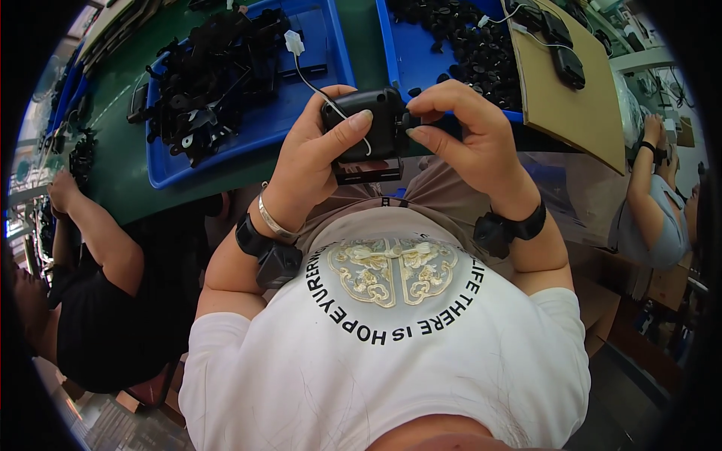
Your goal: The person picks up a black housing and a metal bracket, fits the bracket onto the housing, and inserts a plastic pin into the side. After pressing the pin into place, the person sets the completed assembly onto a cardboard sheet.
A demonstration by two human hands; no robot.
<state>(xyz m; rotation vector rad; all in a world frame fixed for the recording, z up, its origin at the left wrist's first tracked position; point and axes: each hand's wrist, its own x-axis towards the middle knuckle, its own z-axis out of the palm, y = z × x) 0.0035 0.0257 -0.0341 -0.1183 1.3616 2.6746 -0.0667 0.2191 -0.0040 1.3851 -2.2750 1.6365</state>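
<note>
A black plastic housing (pixel 385 128) with rounded corners is held up in front of my body. My left hand (pixel 307 161) is closed around its left side, the thumb lying across its face. Beneath the thumb runs a thin white cable (pixel 312 84), which ends in a white connector (pixel 294 43) above the housing. A black bracket-like frame (pixel 370 174) shows at the housing's lower edge. At its right side, my right hand (pixel 475 143) pinches a small black part (pixel 410 120) between thumb and fingers. That part touches the housing; its exact shape is partly hidden.
Beyond my left hand, a blue tray (pixel 167 174) holds a heap of black brackets. Another blue tray (pixel 421 64) with small black pieces lies to the right. Black housings with white cables rest on a brown board (pixel 560 113). Other people sit at both sides of the green table (pixel 124 199).
</note>
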